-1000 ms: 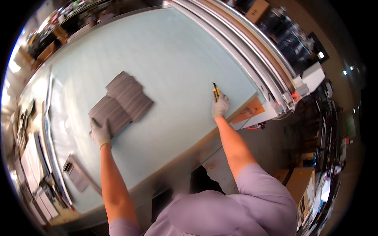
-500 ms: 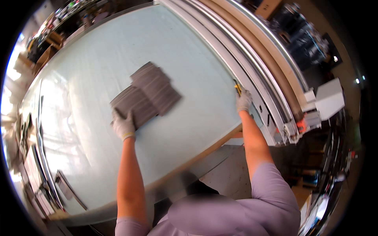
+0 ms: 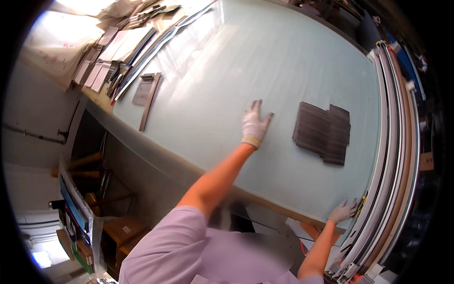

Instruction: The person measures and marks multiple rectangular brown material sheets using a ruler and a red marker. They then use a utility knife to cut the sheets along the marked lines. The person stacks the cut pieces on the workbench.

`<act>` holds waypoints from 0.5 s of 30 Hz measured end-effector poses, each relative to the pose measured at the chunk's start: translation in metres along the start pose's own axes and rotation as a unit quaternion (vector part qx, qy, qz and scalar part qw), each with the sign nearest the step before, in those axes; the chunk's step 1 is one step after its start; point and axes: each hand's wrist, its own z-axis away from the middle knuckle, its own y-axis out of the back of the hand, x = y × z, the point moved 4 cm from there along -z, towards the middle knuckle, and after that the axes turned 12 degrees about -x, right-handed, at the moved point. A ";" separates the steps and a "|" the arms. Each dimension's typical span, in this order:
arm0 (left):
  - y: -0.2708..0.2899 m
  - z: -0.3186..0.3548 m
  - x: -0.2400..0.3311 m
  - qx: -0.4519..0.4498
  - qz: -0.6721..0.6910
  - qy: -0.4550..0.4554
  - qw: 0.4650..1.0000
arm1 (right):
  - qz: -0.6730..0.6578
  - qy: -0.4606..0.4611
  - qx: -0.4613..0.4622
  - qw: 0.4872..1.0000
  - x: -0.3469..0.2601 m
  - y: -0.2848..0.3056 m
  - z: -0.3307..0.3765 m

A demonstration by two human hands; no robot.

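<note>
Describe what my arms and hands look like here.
Your left hand and right hand wear pale, whitish gloves. The left glove has a yellow band at the cuff and darker fingertips. Your forearms are bare below short, mauve sleeves.

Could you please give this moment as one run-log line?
left grip: open, over pale table | right grip: at yellow cutter, beside rail | dark sheets: on table, untouched

Readable text: none | brown box (image 3: 125, 230): small print, illegible | white sheeting (image 3: 61, 47): reddish marks, illegible
</note>
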 end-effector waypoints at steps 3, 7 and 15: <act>0.133 -0.005 -0.106 0.194 -0.142 -0.023 0.970 | -0.090 0.154 -0.005 0.984 -0.064 0.004 0.062; 0.299 0.010 -0.217 0.300 -0.305 0.222 0.876 | -0.119 0.225 -0.044 0.966 -0.137 0.032 0.121; 0.269 0.035 -0.239 0.158 -0.306 0.199 0.917 | -0.098 0.183 -0.063 0.976 -0.189 0.035 0.141</act>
